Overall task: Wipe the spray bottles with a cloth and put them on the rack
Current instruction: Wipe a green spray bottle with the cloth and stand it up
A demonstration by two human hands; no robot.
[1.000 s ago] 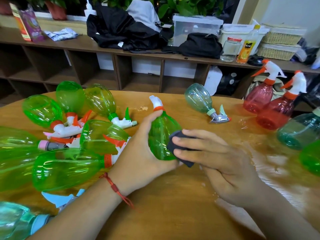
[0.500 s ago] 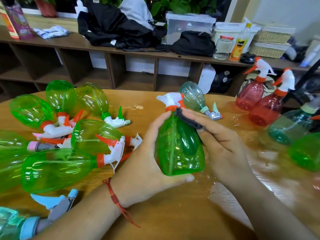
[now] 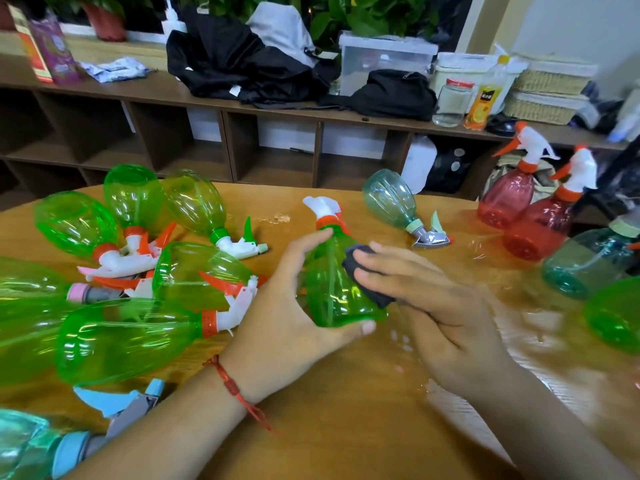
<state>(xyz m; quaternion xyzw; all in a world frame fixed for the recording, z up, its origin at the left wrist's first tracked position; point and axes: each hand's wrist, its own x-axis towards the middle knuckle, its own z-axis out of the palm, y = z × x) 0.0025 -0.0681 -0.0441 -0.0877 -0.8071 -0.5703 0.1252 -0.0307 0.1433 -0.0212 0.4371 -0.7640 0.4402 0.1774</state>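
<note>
A heap of translucent green plastic spray bottles point(image 3: 128, 337) with white-and-orange trigger heads lies on its side across the left of the frame, on a round wooden surface point(image 3: 346, 410); a pale blue translucent spray bottle point(image 3: 24, 445) lies at the lower left corner. Centre: the left hand point(image 3: 287, 327), a red string at its wrist, grips one green spray bottle point(image 3: 329, 292), with its fingers point(image 3: 311, 242) curled round the far side and the thumb under the base; the bottle is tilted, its white trigger head pointing toward the upper left, and whether its base rests on the surface cannot be told. A small dark grey cloth point(image 3: 355, 258) lies against the right flank of this bottle. The right hand point(image 3: 446, 313), its outline blurred, presses the cloth to the bottle with nearly straight fingers point(image 3: 388, 268) laid flat over it. Above centre, a pale teal spray bottle point(image 3: 389, 199) lies on its side, well apart from the heap. Right of frame: two red translucent spray bottles point(image 3: 505, 199) stand upright just beside each other, and nearer the edge are a darker teal bottle point(image 3: 585, 261) and another green bottle point(image 3: 616, 313).
</note>
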